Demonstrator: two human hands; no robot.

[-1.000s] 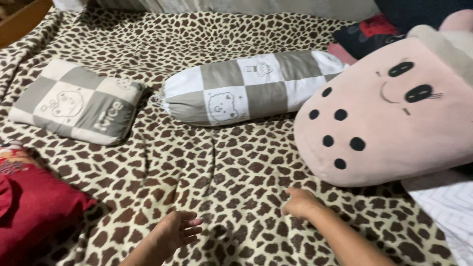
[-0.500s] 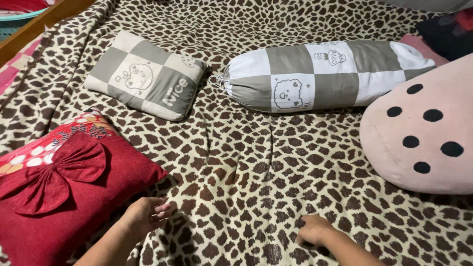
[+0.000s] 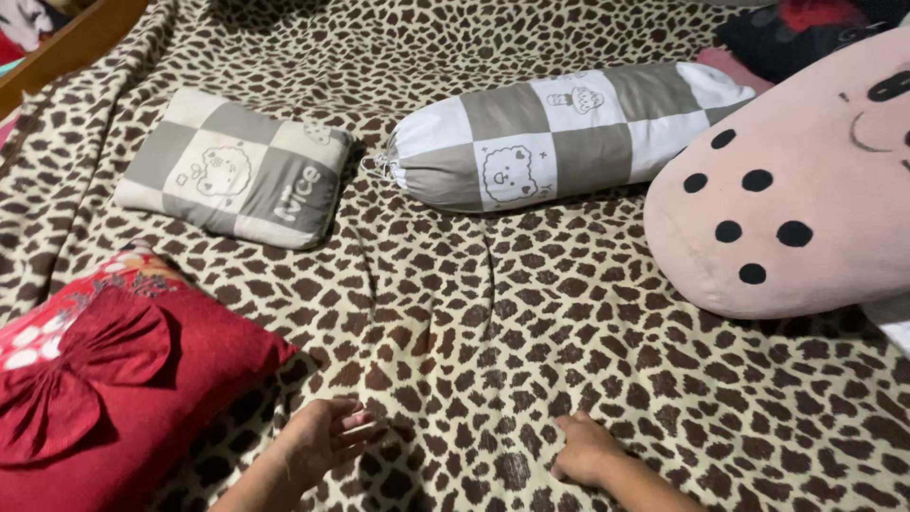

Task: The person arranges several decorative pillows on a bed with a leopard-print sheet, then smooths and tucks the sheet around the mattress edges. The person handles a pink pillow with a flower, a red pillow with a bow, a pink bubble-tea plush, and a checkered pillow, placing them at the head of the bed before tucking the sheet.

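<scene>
Both your hands were down on the leopard-print blanket (image 3: 493,313) near the bottom edge of the view. Your left hand (image 3: 322,438) lay loosely open with the fingers (image 3: 358,422) stretched out to the right, resting on the blanket just beside the corner of the red bow cushion (image 3: 114,379). I couldn't tell whether it actually touched the cushion. Your right hand (image 3: 585,448) was curled in, knuckles up, pressed against the blanket, and it looked like it might've been pinching the fabric, but honestly I couldn't tell for sure.

The blanket was spread out under everything, with a few soft wrinkles running up from between your hands toward the middle. Further up, well apart from both hands, sat the flat grey-and-white checked pillow (image 3: 232,169) on the left and the matching checked bolster (image 3: 569,133) lying on its side in the middle. Off to the right was the big pink plush (image 3: 796,199) with black dots, closer to your right hand than your left but not touching it.
</scene>
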